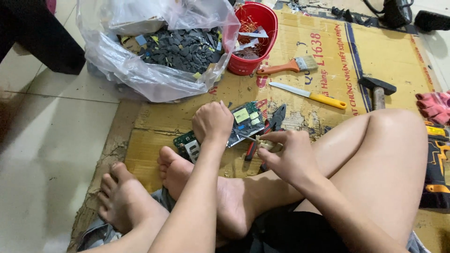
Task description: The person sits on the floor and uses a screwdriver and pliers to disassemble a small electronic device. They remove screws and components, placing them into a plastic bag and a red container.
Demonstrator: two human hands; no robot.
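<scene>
Left hand [213, 122] fist pressed down on circuit board [234, 125], board flat on cardboard sheet [375, 51] by feet. Right hand [288, 154] clamped on small tool, tip at board edge. Board mostly intact; plastic bag [154, 79] already holds dark chips, red bucket [251, 35] wire scraps. Pliers [269, 129] idle beside.

Seated on flattened cardboard [389, 56], my left hand [213, 122] presses a green circuit board [246, 117] while my right hand [288, 154] works a small tool against its edge, red-handled pliers [267, 131] lying between them.
</scene>
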